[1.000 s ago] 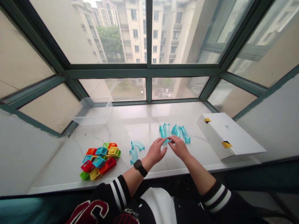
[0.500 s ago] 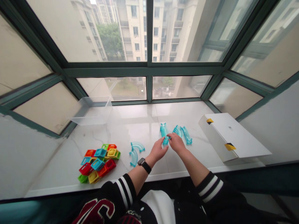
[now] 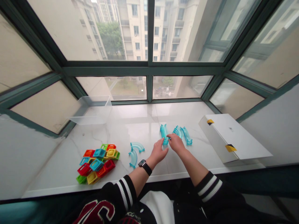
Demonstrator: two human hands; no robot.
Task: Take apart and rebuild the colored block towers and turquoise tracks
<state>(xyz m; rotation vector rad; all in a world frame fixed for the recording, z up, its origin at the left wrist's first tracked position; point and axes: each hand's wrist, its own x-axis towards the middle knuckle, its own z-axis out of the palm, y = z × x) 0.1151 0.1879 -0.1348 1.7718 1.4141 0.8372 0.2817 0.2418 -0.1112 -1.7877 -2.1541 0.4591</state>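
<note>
Meeting over a stack of translucent blue track pieces (image 3: pixel 163 133), the left hand (image 3: pixel 158 152) and right hand (image 3: pixel 175 143) both pinch its near end, fingers closed on the plastic. That stack rests on the white marble bench (image 3: pixel 130 121), near the middle. Just right of it lie 2 more curved blue pieces (image 3: pixel 183 134), touching each other. Left of the hands, 2 curved track pieces (image 3: pixel 135 151) lie apart from the stack. Farther left sits a heap of coloured square blocks (image 3: pixel 97 162) in red, orange, yellow, green and blue. A clear plastic tub (image 3: pixel 92 109) stands near the window, and a white box (image 3: pixel 230 138) lies at the right.
</note>
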